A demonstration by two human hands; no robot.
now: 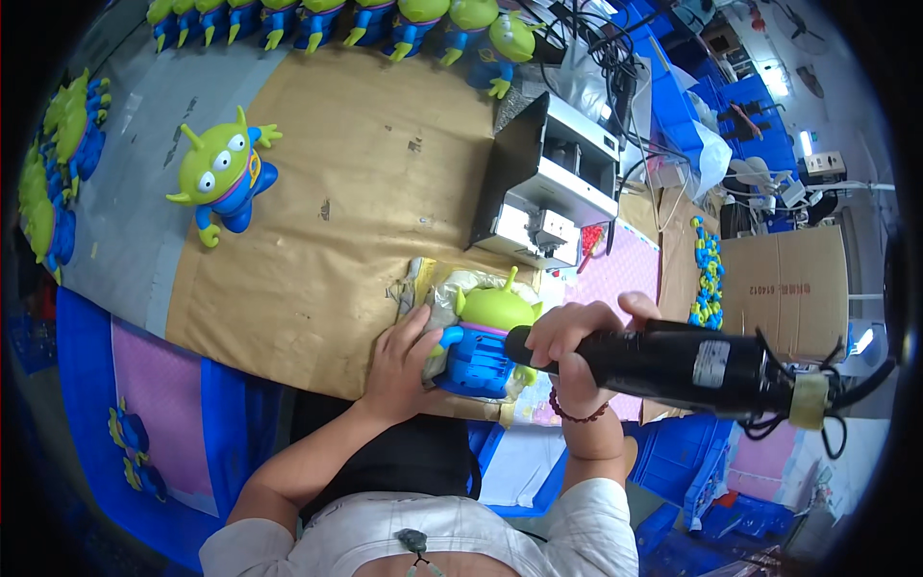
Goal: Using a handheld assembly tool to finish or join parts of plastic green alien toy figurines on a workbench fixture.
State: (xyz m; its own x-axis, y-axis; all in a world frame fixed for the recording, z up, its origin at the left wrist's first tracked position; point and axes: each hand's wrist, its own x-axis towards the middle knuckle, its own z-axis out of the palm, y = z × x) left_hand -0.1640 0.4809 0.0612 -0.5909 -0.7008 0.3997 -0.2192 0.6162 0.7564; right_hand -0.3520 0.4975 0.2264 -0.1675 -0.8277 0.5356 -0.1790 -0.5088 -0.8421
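Observation:
A green-and-blue alien toy figure (pixel 484 341) lies back side up in a padded fixture (pixel 420 286) at the table's front edge, its ribbed blue back showing. My left hand (pixel 397 363) grips the figure's left side, fingers curled along its blue arm and the padding. In my right hand (pixel 574 346) is a black electric screwdriver (pixel 663 363), held nearly level. The screwdriver's nose points left at the figure's back; whether its bit touches a screw I cannot tell. A cable trails from its far end at the right.
Another alien figure (pixel 228 178) lies face up on the brown-papered table (pixel 356 202). Rows of figures (pixel 317 21) line the far and left edges. Beyond my hands stands a black-and-silver machine (pixel 553 183). A cardboard box (pixel 784 293) and blue bins (pixel 673 462) are at right.

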